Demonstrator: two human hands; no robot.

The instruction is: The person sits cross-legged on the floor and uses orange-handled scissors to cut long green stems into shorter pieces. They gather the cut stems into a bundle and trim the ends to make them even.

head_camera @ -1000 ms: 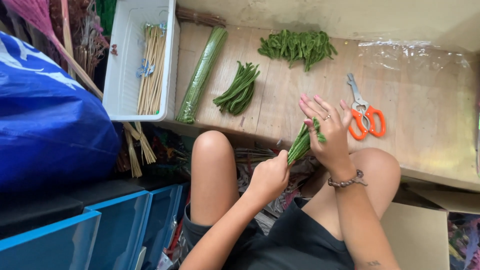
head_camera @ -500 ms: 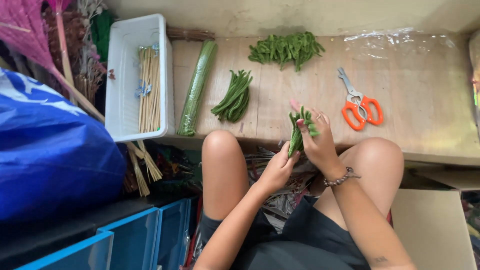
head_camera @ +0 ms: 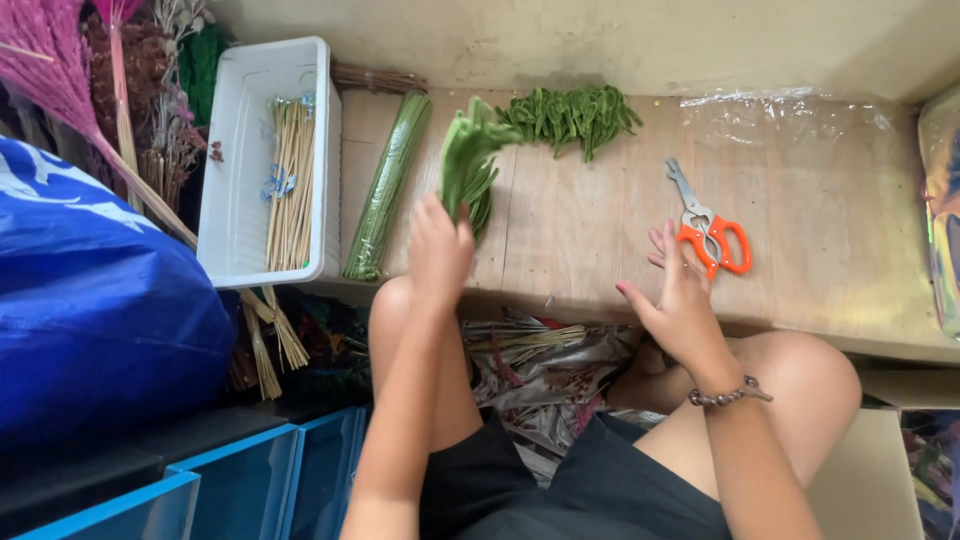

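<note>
My left hand (head_camera: 438, 248) grips a small bunch of green leaves (head_camera: 466, 152) and holds it out over the wooden board (head_camera: 590, 230), above the small pile of green stems (head_camera: 482, 200) lying there. My right hand (head_camera: 680, 300) is empty with its fingers spread, hovering just below the orange-handled scissors (head_camera: 708, 232) on the board. A larger pile of green leaves (head_camera: 572, 114) lies at the far edge of the board. A long wrapped roll of green stems (head_camera: 386, 190) lies at the board's left side.
A white plastic tray (head_camera: 228, 180) holding pale sticks (head_camera: 290, 190) stands left of the board. A big blue bag (head_camera: 90, 320) and dried pink and brown plants (head_camera: 90, 90) fill the left. Clear plastic film (head_camera: 790, 110) lies at the board's right. Blue crates (head_camera: 250, 480) sit below.
My left hand has taken the green bunch away from my right hand and carried it forward and left over the board. My right hand has let go and opened near the scissors.
</note>
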